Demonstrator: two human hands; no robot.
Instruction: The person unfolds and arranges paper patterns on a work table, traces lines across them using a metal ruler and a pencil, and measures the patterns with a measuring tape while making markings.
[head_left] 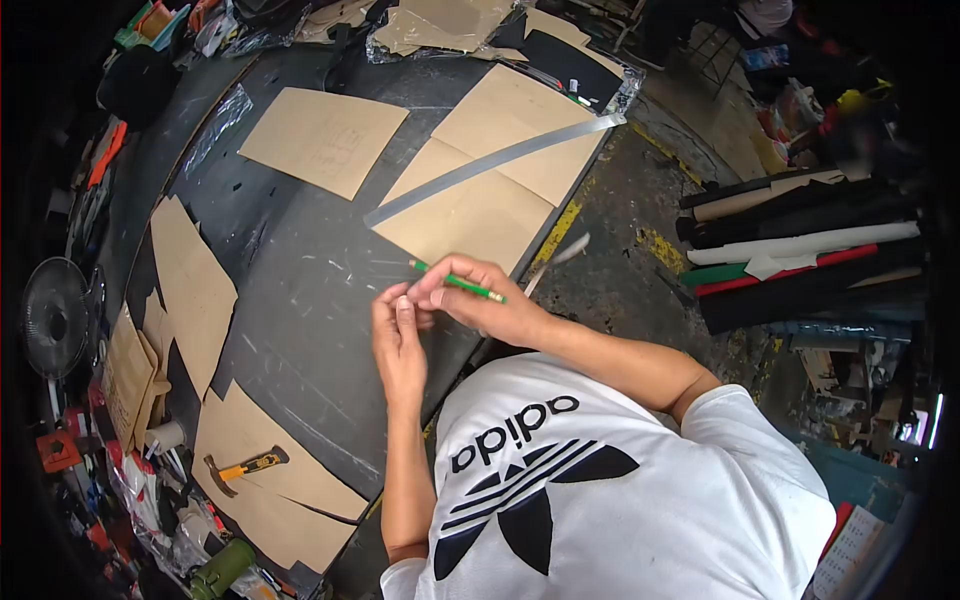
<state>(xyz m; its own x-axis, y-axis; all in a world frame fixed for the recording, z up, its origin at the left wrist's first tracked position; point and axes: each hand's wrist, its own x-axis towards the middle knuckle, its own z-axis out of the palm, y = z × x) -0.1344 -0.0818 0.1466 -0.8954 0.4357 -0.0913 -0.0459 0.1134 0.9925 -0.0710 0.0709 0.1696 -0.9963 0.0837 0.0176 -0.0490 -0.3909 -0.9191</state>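
Note:
A green pencil (474, 288) lies across my right hand (480, 298), whose fingers are bent around it. My left hand (398, 318) is closed, thumb against curled fingers, and its fingertips meet those of my right hand; whatever they pinch is too small to make out. Both hands are above the near edge of the dark worktable (300, 300). Just beyond them lies a large brown cardboard sheet (470, 215) with a crease across it. A long grey metal ruler (490, 162) rests diagonally on that sheet.
Another cardboard piece (325, 140) lies farther back. To the left are a narrow cardboard offcut (195, 290) and a hammer (245, 468) on more cardboard (290, 525). A fan (58, 318) stands at far left. Rolled material (800, 245) is stacked at right, beyond the floor.

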